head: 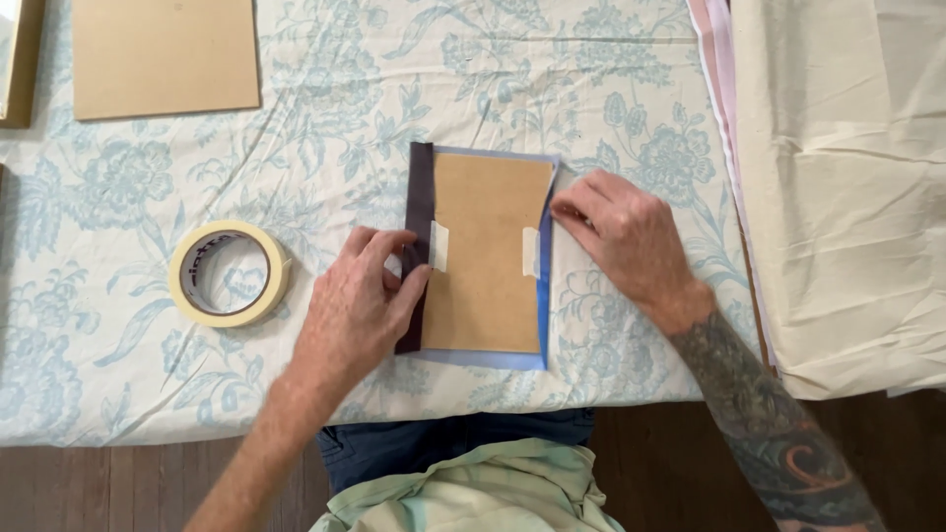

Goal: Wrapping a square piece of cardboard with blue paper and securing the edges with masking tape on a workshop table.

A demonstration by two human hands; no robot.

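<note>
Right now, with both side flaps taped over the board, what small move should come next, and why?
Probably press the left flap flat with the left hand, then reach for the tape roll. Each side of the brown board carries only one short tape piece, and the blue sheet juts out loose along the bottom. The right hand steadies the right edge.

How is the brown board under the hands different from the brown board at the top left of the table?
The board under the hands stands upright in the picture, lies on blue-purple fabric folded over its sides, and carries two tape strips. The top-left board lies bare on the floral cloth, untouched and partly cut off by the frame. The left hand and right hand press only the first. Both are flat, plain brown rectangles.
</note>
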